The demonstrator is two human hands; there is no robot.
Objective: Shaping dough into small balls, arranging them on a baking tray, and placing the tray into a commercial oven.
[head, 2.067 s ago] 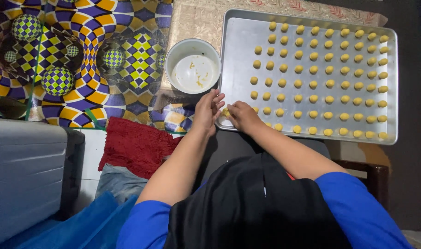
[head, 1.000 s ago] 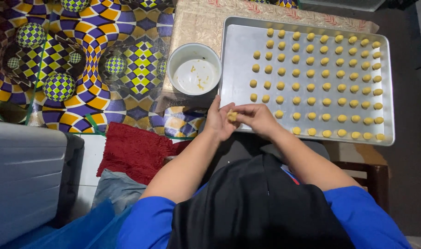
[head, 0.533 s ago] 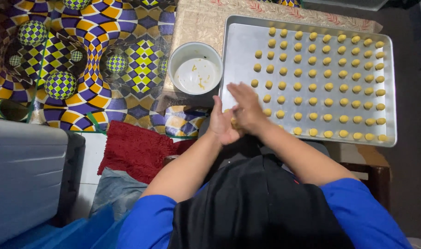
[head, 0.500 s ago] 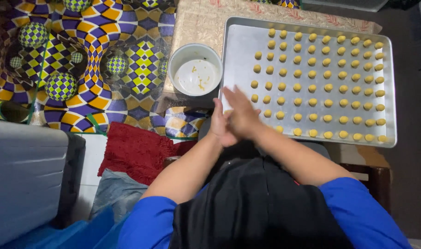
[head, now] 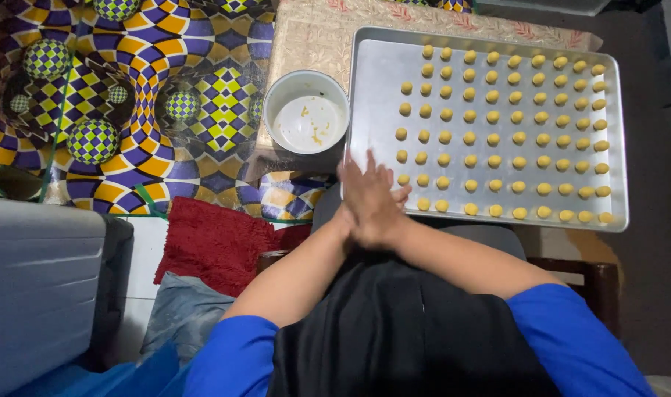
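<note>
Tray (head: 372,95) of neat yellow dough balls (head: 493,137) by a white bowl (head: 307,112); right hand (head: 372,197) pressed flat over left hand (head: 398,197), any dough between them hidden; light, even palm pressure would likely keep a ball round.

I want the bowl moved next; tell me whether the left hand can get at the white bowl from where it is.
Probably yes. The white bowl stands just beyond the left hand, nothing lies between them, and its rim is bare. But the left hand is pressed palm to palm against the right hand, so it must part first.
</note>
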